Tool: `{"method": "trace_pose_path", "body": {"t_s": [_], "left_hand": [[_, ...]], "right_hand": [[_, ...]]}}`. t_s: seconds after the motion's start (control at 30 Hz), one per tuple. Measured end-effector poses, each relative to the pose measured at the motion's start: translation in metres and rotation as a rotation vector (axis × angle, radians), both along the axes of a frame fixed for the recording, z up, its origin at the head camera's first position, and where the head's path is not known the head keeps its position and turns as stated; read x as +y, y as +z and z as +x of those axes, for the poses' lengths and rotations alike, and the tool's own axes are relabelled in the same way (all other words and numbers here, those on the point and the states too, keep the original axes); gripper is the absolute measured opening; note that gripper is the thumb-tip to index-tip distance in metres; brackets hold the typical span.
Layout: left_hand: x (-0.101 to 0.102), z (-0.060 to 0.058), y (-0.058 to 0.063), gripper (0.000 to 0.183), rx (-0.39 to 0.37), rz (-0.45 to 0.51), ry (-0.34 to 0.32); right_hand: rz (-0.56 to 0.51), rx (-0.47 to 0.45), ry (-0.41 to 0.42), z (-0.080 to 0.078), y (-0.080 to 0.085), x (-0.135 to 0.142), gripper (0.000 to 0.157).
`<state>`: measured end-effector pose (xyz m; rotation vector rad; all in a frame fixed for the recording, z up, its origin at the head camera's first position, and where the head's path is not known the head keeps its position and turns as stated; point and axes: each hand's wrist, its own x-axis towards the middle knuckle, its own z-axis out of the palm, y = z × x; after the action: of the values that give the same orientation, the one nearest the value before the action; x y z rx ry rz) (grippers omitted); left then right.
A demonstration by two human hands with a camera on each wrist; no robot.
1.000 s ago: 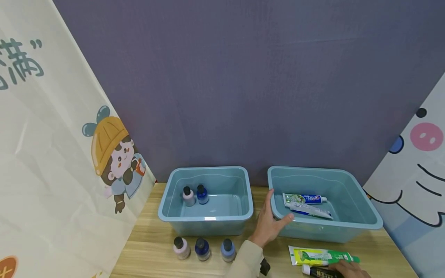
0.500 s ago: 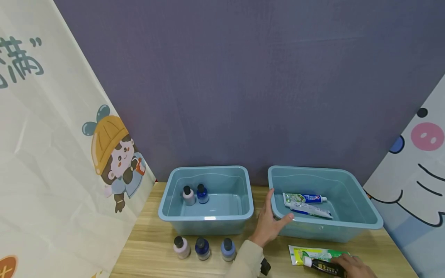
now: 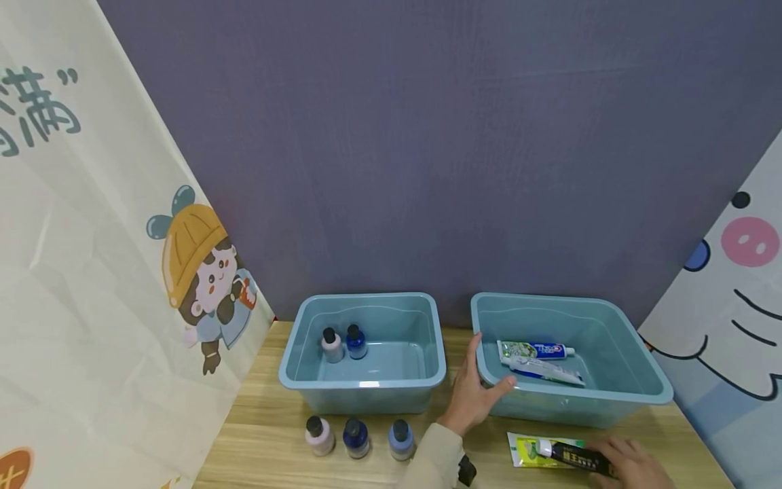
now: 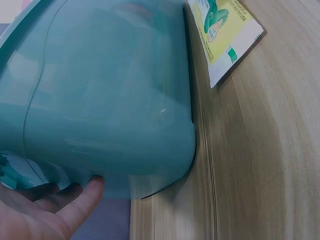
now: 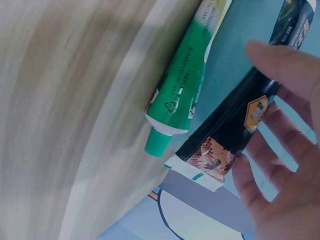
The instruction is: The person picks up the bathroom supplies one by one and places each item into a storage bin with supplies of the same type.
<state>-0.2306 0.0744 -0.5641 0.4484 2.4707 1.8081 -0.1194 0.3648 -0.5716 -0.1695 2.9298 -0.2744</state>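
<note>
My left hand [image 3: 470, 401] spans the front left corner of the right-hand blue bin [image 3: 550, 409], thumb spread along the front rim. In the left wrist view, its fingertips [image 4: 90, 192] touch the bin's outer wall. My right hand [image 3: 635, 465] pinches a black toothpaste tube [image 5: 225, 130] with a white cap, thumb on one side and fingers on the other. The tube is tilted, cap end toward the left, and overlaps a green and yellow toothpaste tube [image 3: 527, 454] lying on the table before the bin. Two toothpaste tubes [image 3: 540, 370] lie inside this bin.
A second blue bin [image 3: 366, 401] stands to the left, with a pink bottle [image 3: 332, 348] and a dark blue bottle [image 3: 356, 343] inside. Three small black-capped bottles [image 3: 356, 438] stand in a row before it. A dark grey wall panel [image 3: 391, 163] rises behind the wooden table.
My right hand has lifted the black tube and moved it a little right and toward the bin, over the green tube. My left hand has stayed at the bin's corner.
</note>
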Motion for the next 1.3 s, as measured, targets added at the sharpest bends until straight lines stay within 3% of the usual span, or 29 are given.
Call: {"method": "trace_pose_path", "body": {"t_s": [0.77, 1.1, 1.3], "left_hand": [[0.001, 0.0, 0.0, 0.095, -0.019, 0.02, 0.013], [0.002, 0.0, -0.001, 0.095, -0.027, 0.018, 0.009], [0.001, 0.001, -0.001, 0.095, -0.029, 0.022, 0.008]], "right_hand": [[0.017, 0.164, -0.04, 0.003, 0.022, -0.004, 0.045], [0.029, 0.388, -0.032, 0.008, 0.027, -0.007, 0.043], [0.031, 0.648, 0.025, 0.01, 0.023, -0.004, 0.051]]}}
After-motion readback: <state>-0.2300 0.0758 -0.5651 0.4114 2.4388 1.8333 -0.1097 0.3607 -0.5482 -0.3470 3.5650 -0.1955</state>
